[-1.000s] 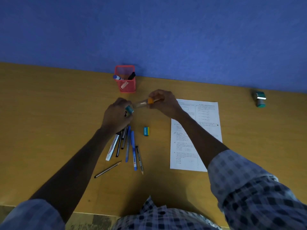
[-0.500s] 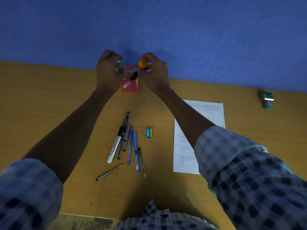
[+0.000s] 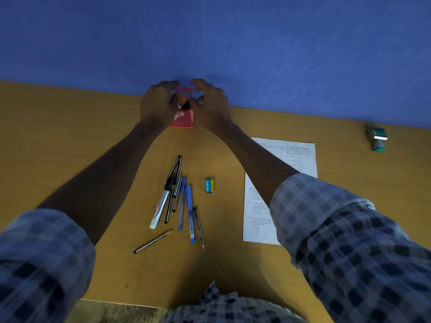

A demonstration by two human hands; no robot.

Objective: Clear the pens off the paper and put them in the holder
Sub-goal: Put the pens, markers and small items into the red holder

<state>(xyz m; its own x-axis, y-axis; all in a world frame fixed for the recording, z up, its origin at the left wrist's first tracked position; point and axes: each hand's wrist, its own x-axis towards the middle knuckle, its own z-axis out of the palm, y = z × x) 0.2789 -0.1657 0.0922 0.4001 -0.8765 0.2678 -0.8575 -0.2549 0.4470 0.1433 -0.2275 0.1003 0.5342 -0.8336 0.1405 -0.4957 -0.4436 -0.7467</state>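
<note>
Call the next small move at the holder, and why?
Probably draw one hand, say the left hand, back to the pile of pens and pencils on the desk and pick one up. Both hands flank the red holder; the right hand shows spread fingers and no grip on anything, and an orange-tipped marker already stands inside.
</note>
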